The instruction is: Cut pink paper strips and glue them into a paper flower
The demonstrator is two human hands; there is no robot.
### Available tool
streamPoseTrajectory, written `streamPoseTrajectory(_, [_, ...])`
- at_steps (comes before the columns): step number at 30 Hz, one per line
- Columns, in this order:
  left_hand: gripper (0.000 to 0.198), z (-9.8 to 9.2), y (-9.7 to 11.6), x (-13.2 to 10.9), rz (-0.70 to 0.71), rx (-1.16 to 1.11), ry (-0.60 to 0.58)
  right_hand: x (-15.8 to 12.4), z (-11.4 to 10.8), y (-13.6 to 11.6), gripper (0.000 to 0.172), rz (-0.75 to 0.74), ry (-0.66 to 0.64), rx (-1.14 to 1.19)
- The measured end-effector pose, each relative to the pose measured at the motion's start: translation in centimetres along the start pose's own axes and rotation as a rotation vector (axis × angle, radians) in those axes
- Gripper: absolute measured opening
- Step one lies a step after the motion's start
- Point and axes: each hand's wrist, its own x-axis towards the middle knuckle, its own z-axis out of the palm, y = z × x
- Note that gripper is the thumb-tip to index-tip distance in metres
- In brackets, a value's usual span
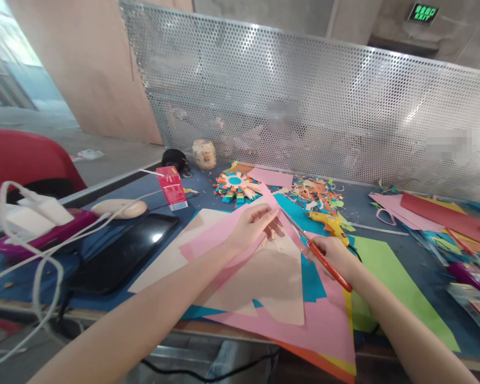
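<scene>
My right hand is closed around the handles of orange scissors, whose blades point up and left toward a strip of pink paper. My left hand pinches this pink paper near the blade tips; its fingers are curled. Beneath both hands lie overlapping sheets: a beige sheet, a pink sheet and blue paper. Behind my left hand sits a layered paper flower with a blue centre. A yellow glue gun lies just beyond my right hand.
A black tablet, a computer mouse and a red carton are on the left, with white cables. A jar stands at the back beside a paper-scrap pile. A green sheet lies right. A perforated metal panel bounds the table.
</scene>
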Motion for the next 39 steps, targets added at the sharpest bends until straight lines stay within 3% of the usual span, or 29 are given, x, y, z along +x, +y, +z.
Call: streamPoseTrajectory(39, [0.033,0.48,0.14,-0.24,0.026,0.043,0.018,-0.02,0.37,0.42,0.038,-0.043,0.028,0.018])
